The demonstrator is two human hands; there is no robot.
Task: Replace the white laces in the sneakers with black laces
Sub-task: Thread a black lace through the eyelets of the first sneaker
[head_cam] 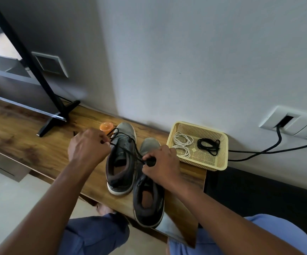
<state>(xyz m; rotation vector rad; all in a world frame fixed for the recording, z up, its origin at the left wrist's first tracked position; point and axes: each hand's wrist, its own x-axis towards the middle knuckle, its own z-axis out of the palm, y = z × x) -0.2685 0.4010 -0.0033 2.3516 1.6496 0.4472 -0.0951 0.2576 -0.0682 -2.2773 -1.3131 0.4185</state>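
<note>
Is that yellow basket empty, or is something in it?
Not empty. The yellow basket holds two coiled white laces and one coiled black lace lying on its perforated floor.

Wall point(185, 52): plain pale grey, lit softly from the left, running along the far side. Shelf point(20, 140): long wooden board with dark grain, set against the wall. Screen point(11, 57): large and dark, standing at far left on a black foot point(57, 118). Wall plate point(50, 64): grey, behind the screen. Socket point(292, 122): white, at right, with black cables point(270, 149) plugged in. Floor point(5, 196): pale tiles, near left.
</note>
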